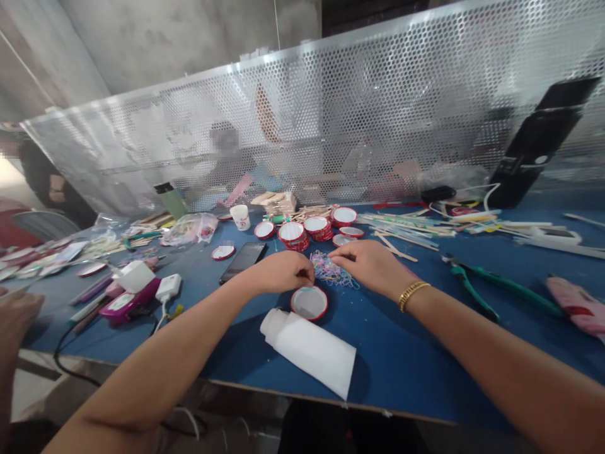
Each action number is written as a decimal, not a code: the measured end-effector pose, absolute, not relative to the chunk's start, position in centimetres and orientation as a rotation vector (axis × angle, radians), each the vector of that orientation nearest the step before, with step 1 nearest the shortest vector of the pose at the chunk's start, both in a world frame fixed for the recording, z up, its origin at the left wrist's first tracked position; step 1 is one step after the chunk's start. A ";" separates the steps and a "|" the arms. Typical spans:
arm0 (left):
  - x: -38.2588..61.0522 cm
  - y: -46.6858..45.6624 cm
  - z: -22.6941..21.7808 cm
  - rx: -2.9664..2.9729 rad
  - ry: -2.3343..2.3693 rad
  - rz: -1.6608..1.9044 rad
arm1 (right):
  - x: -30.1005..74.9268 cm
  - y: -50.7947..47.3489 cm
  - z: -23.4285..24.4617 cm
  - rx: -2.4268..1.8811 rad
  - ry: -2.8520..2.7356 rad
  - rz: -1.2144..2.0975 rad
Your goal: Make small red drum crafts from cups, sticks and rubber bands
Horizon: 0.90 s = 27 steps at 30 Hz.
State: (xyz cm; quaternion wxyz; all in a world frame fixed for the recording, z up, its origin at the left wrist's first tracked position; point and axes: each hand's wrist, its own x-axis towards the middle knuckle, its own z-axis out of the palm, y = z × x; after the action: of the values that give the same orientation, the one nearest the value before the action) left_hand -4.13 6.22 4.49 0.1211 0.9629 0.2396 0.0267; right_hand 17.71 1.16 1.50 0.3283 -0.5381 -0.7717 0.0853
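Both my hands are at a small heap of coloured rubber bands [332, 271] on the blue table [416, 353]. My left hand [283, 271] is closed, its fingertips pinched at the left edge of the heap. My right hand [371, 263] lies over the heap's right side, fingers bent and pinching at the bands; a gold bracelet sits on its wrist. Just below the left hand lies a red-rimmed lid [309, 302], and in front of that a white tube [309, 348] on its side.
Stacks of red-rimmed lids [312, 230] and wooden sticks [401, 227] lie behind the bands. A phone [242, 261] is left of my hands, green pliers [477, 287] and a pink glue gun [576, 306] to the right. A perforated metal screen [331, 126] closes the back; a person sits beyond it.
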 end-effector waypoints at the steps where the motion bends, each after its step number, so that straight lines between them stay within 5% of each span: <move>1: -4.1 6.1 4.6 2.825 0.734 0.103 | 17.8 1.2 1.6 -1.417 -2.014 0.194; 10: -3.8 5.2 4.9 2.758 1.081 0.439 | 16.1 0.3 1.4 -1.416 -2.033 0.465; 27: -3.3 6.4 3.5 2.844 0.650 0.689 | 16.7 1.3 0.6 -1.318 -1.708 0.864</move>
State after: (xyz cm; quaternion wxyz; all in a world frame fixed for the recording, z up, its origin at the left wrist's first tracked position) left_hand -3.25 6.36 3.55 0.0721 0.9463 0.2162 0.2294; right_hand 16.69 1.29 0.57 0.3975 -0.5205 -0.6743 0.3412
